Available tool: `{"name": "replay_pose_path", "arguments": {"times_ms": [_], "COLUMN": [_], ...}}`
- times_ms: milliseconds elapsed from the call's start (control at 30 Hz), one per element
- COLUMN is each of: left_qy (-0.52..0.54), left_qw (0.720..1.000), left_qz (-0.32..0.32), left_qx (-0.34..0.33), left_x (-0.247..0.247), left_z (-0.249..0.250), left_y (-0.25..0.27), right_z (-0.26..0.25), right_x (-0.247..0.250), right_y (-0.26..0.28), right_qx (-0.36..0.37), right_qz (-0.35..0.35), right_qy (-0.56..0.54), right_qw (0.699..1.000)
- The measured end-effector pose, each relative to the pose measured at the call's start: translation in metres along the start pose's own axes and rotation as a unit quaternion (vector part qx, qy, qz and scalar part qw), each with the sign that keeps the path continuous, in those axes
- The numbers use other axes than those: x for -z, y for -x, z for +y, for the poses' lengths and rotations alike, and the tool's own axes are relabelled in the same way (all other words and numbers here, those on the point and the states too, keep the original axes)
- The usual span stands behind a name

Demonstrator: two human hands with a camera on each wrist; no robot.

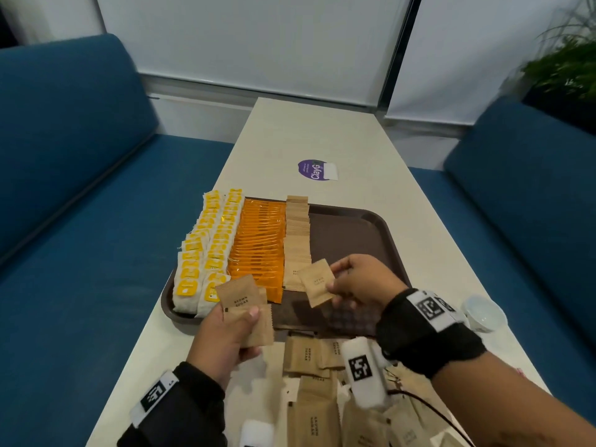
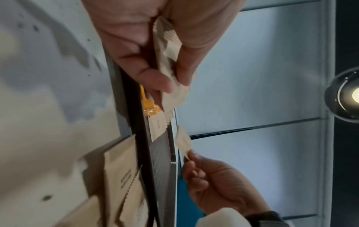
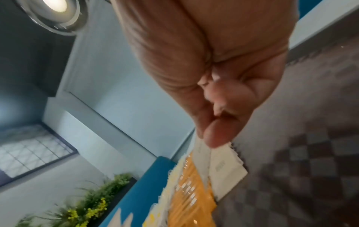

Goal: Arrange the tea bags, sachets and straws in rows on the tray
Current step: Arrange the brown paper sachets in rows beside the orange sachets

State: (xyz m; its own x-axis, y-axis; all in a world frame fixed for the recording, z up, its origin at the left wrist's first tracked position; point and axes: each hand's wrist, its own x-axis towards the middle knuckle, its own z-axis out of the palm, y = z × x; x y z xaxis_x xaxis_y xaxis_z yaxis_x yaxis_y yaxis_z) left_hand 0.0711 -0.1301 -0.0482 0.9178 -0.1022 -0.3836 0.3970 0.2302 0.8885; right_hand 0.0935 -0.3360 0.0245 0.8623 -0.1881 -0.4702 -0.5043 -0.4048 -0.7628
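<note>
A brown tray (image 1: 371,227) holds rows of yellow-tagged tea bags (image 1: 206,250), orange sachets (image 1: 259,246) and brown sugar sachets (image 1: 296,233). My left hand (image 1: 225,333) grips a small stack of brown sugar sachets (image 1: 240,298) over the tray's near edge. My right hand (image 1: 361,282) pinches a single brown sugar sachet (image 1: 317,282) just above the near end of the brown row. In the left wrist view the held stack (image 2: 170,64) sits between thumb and fingers. The right wrist view shows my fingertips (image 3: 215,136) pinching the sachet (image 3: 204,155).
Loose brown sugar sachets (image 1: 309,353) lie piled on the white table (image 1: 322,140) in front of the tray. A white cup (image 1: 483,312) stands at the right edge. A purple sticker (image 1: 314,171) lies beyond the tray. Blue sofas (image 1: 64,188) flank the table.
</note>
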Motion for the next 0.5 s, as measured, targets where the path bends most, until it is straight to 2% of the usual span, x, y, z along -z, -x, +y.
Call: {"name": "replay_pose_path", "arguments": {"times_ms": [100,200,500], "left_qy": [0.026,0.034,0.024], "left_qw": [0.999,0.999,0.998], "left_qz": [-0.002,-0.002,-0.009], "left_qx": [0.024,0.042,0.051], "left_x": [-0.004,-0.006,-0.012], "left_z": [0.002,0.002,0.005], "left_y": [-0.009,-0.018,-0.029], "right_z": [-0.005,-0.007,-0.005], "right_x": [-0.007,-0.016,-0.029], "right_y": [-0.018,-0.033,-0.059], "right_qx": [-0.09,-0.145,-0.107], "right_qz": [-0.026,-0.062,-0.018], "right_qy": [-0.025,0.047,0.236], "right_qw": [0.995,0.986,0.966]}}
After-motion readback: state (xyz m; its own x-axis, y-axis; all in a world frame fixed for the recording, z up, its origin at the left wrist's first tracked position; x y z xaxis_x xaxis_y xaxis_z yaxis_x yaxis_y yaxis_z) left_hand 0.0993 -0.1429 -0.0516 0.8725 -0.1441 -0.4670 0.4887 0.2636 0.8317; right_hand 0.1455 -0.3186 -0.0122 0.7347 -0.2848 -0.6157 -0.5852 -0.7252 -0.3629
